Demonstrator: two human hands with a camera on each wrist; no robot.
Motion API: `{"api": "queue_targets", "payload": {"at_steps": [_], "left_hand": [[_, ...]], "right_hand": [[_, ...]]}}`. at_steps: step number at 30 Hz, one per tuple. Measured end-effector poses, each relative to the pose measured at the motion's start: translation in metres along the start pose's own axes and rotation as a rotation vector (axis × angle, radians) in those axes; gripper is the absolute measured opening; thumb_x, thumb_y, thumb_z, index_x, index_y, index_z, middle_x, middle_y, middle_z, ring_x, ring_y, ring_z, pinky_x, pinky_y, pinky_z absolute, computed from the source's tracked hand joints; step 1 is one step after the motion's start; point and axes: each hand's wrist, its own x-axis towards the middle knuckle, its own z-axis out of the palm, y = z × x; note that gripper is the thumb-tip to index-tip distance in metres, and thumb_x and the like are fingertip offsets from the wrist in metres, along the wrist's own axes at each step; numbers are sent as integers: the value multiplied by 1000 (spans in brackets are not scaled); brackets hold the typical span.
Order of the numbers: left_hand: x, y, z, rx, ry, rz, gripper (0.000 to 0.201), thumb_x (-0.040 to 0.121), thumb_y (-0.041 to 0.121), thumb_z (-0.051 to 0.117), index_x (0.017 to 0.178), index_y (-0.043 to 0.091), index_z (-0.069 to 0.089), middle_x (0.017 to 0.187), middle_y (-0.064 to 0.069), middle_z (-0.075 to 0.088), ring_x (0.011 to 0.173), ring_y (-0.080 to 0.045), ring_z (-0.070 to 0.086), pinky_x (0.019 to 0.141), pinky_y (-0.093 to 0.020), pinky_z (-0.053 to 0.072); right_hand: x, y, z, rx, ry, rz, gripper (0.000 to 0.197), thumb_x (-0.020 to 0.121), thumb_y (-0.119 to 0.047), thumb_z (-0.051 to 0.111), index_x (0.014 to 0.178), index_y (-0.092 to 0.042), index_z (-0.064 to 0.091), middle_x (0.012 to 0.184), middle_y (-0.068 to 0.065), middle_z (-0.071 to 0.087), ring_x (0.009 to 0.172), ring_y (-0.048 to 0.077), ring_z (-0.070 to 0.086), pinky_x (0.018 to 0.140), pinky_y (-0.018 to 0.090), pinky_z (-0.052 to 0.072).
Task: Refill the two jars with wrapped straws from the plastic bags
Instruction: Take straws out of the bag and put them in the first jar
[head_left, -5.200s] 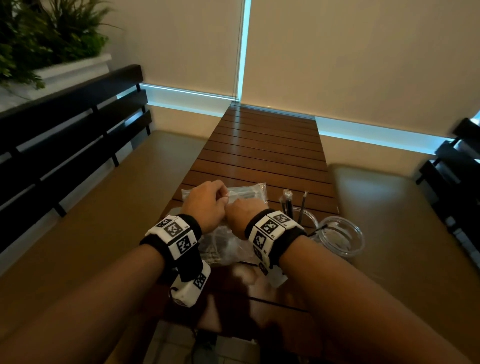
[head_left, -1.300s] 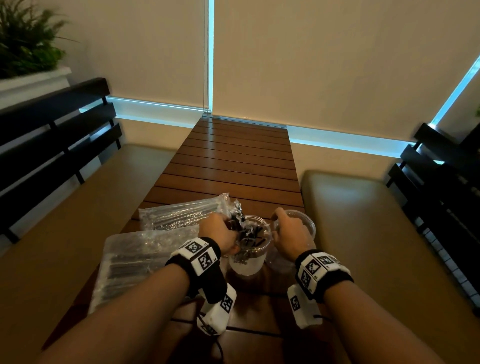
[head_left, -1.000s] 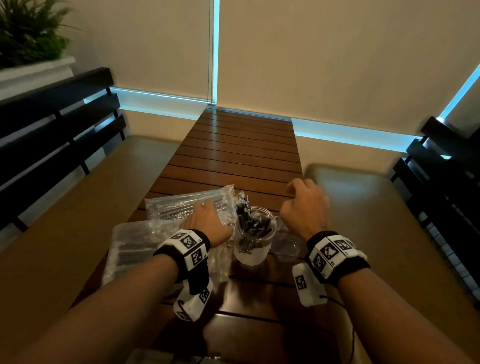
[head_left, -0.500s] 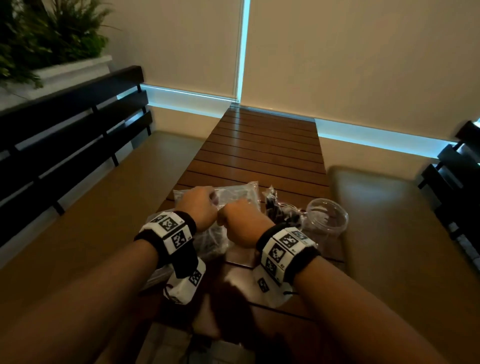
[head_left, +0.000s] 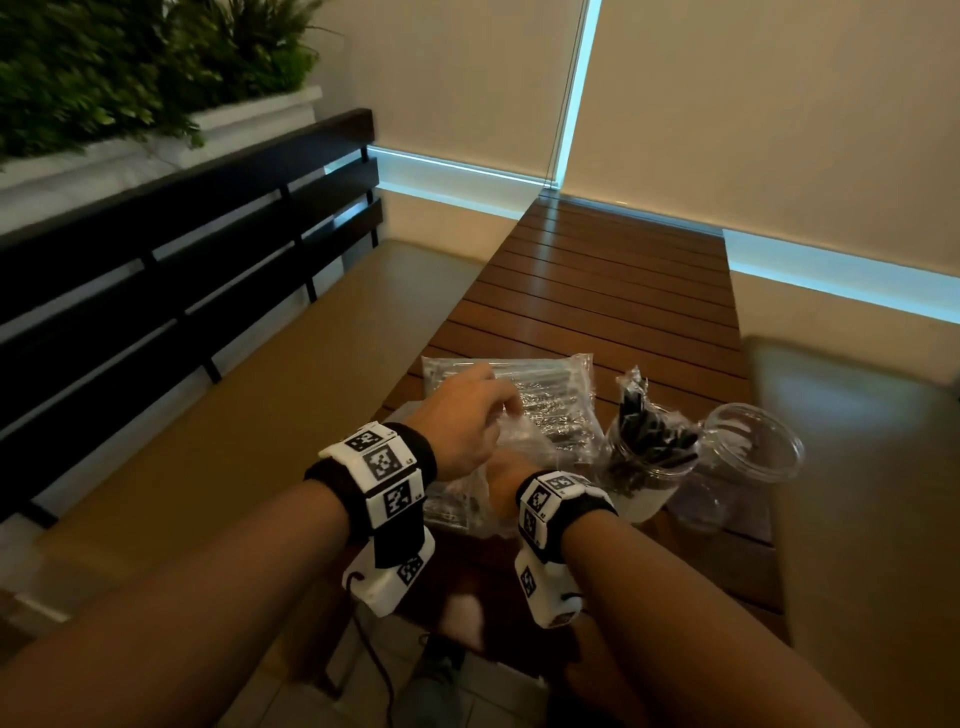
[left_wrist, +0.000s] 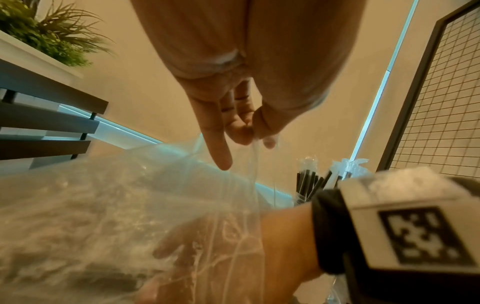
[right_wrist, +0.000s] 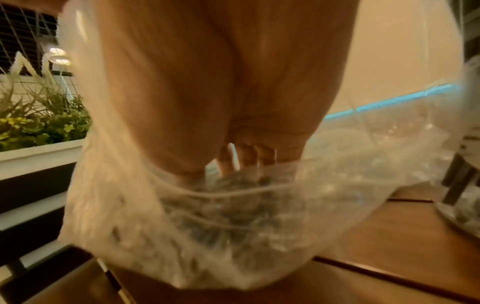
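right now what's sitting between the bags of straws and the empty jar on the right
In the head view, the jar full of wrapped straws stands between the plastic bags and the empty jar, close against both.

Left hand (head_left: 457, 418) is raised above the plastic bag (head_left: 545, 415), thumb and fingers pinching its film edge. Right hand (head_left: 506, 480) is inserted wrist-deep inside the same bag, below the left hand, fingers extended.
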Motion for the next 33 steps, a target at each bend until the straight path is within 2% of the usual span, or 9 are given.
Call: {"api": "queue_targets", "payload": {"at_steps": [3,5,7,10,13,16,24,29,33], "left_hand": [[-1,2,-2,0,-1,38,28,89,1,49,98,22,66,95,4,48,85,-10,46,72,-20,38],[-1,3,-2,-7,4,49,28,89,2,50,98,22,66,95,4,49,86,-10,46,71,-18,37],[0,3,-1,-25,11,42,27,89,2,50,98,22,66,96,3,50,87,-11,46,73,-20,38],[4,-1,0,-38,41,24,24,88,3,52,96,20,66,97,1,52,88,-13,49,76,-23,39],[10,-5,-1,-31,102,-12,21,89,5,53,96,20,67,97,4,51,86,-10,49,69,-12,34],[16,-9,2,-41,141,-65,18,91,7,55,92,23,64,94,6,50,79,-3,46,64,-8,32],[33,-8,26,-104,234,-268,7,88,14,62,87,14,68,91,-2,64,86,-19,59,75,-31,47],[46,3,41,4,143,-347,10,88,7,58,83,12,64,88,-4,64,86,-22,59,77,-33,50],[45,15,48,117,10,-385,10,83,9,57,87,17,61,94,-4,63,80,-19,52,70,-27,41]], "right_hand": [[-6,0,-3,-92,48,-54,7,90,-9,65,91,-6,58,85,5,42,95,16,42,79,21,32],[-6,3,-8,-117,77,-67,11,85,-14,70,88,-11,60,92,7,55,104,17,54,77,23,35],[-6,5,-10,-125,100,-78,25,82,-17,74,105,-11,65,116,9,60,118,21,54,83,24,40],[-11,6,-16,-132,92,-57,43,82,-15,74,122,-8,61,126,7,58,120,23,53,92,30,45],[-10,7,-18,-157,135,-119,28,88,-16,66,115,-10,63,120,6,62,113,22,57,83,30,44],[-18,10,-24,-234,246,-173,25,99,-20,49,119,-9,59,124,7,60,114,23,57,92,31,43],[-74,42,-85,-613,275,-52,22,102,-23,43,106,-15,63,92,1,62,75,19,55,68,32,45],[-136,73,-125,-711,285,33,21,102,-24,43,99,-17,63,70,-4,49,59,15,47,59,31,40],[-180,96,-152,-638,384,117,18,101,-29,46,92,-19,58,75,-2,55,64,16,53,61,31,43]]}}
